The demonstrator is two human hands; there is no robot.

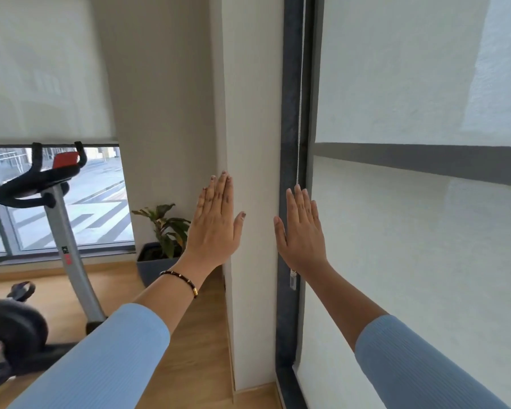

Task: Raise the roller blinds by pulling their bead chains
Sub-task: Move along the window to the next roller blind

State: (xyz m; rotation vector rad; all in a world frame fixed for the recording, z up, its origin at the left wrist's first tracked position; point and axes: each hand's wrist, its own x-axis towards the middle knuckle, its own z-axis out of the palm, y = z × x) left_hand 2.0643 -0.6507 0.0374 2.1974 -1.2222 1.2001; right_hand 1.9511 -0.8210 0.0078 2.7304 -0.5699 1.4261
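Blinds first, left to right: the left blind is already partway up, with street showing under its hem behind the exercise bike, while the right blind hangs down to the floor. Your left hand is flat and spread in front of the white pillar, grasping nothing. Your right hand is equally flat and empty, its fingertips just below where the bead chain disappears behind it, along the dark window frame. The risk, as I judge it, is grabbing the wrong strand and sending the blind down, or tugging the chain sideways so it jams or strains the small clip near your wrist. Around you lie a wooden floor and a potted plant in the corner, well apart from the chain.
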